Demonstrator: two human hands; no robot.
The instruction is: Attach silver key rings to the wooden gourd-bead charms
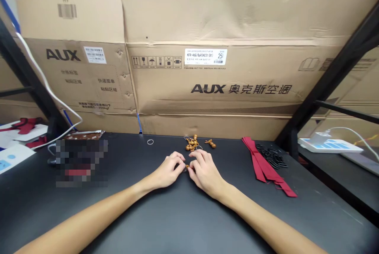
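My left hand (168,171) and my right hand (204,173) meet at the middle of the black table (177,222), fingertips pinched together on a small wooden gourd charm (187,167) that is mostly hidden between them. Just beyond my fingers lies a small pile of wooden gourd charms with metal rings (192,142), and one more gourd (211,142) sits to its right. A loose metal ring (150,141) lies to the left of the pile.
Red tassel ribbons (262,163) and black clips (274,156) lie to the right. Large AUX cardboard boxes (237,76) wall off the back. Black frame bars (331,76) slant at both sides. A blurred object (81,161) sits at the left, a power strip (328,144) at the right.
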